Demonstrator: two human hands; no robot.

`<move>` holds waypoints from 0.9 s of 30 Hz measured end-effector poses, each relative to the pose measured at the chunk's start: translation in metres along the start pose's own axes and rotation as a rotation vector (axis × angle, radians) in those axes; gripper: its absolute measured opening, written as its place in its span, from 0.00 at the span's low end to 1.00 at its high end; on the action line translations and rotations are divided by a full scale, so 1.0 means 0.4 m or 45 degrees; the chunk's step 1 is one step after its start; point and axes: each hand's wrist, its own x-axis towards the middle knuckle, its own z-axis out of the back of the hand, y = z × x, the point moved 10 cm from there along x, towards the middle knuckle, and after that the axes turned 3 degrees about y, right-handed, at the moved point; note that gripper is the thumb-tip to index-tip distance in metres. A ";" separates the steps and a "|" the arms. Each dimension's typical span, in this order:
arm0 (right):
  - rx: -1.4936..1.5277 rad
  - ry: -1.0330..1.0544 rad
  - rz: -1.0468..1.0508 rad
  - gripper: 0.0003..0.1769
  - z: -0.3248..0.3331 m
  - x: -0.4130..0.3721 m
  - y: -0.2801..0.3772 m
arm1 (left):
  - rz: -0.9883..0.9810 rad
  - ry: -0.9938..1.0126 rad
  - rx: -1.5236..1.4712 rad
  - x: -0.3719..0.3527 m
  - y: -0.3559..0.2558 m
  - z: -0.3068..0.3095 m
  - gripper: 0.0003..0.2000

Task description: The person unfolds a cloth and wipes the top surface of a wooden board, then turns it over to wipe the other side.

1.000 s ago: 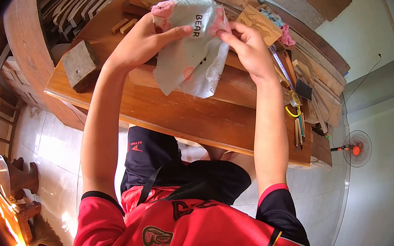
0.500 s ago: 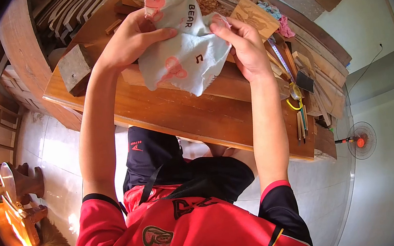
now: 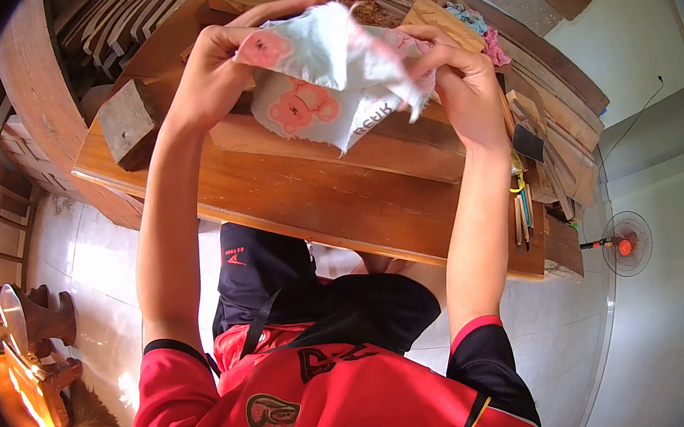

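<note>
A pale cloth (image 3: 308, 103) with pink bear prints, the word BEAR and frayed edges hangs in the air above the wooden bench (image 3: 314, 191). My left hand (image 3: 220, 71) is closed on its left side, with some fingers hidden behind the fabric. On the other side, my right hand (image 3: 457, 74) pinches the cloth's right part between thumb and fingers. The fabric is folded over and bunched, and its right part is smeared by motion.
Beside my left forearm sits a grey-brown block (image 3: 128, 124). Several pencils (image 3: 522, 218) and a dark flat piece (image 3: 529, 143) lie at the bench's right end. Wood boards and a pink rag (image 3: 496, 48) are behind. A fan (image 3: 626, 244) stands at right.
The cloth has been turned and folded over, so different prints now face me. My right hand has moved to the right and slightly down, and my left hand has turned a little.
</note>
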 end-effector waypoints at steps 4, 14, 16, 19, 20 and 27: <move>-0.172 0.003 -0.005 0.21 0.014 -0.007 0.017 | 0.299 0.018 0.105 -0.012 0.080 0.020 0.14; -0.128 0.009 -0.030 0.29 0.006 -0.020 0.029 | 0.225 0.002 -0.032 -0.007 0.051 0.014 0.22; -0.109 0.003 -0.107 0.25 0.021 -0.018 0.021 | 0.269 0.045 -0.191 -0.006 0.045 0.004 0.26; -0.078 -0.079 -0.154 0.19 0.010 -0.012 0.013 | 0.275 0.086 -0.469 -0.003 0.067 -0.009 0.32; -0.129 -0.094 -0.143 0.21 0.001 -0.014 0.002 | 0.318 0.079 -0.527 -0.007 0.077 -0.011 0.32; -0.217 -0.070 -0.393 0.20 -0.039 -0.025 -0.086 | 0.557 0.062 0.084 -0.021 0.058 0.003 0.23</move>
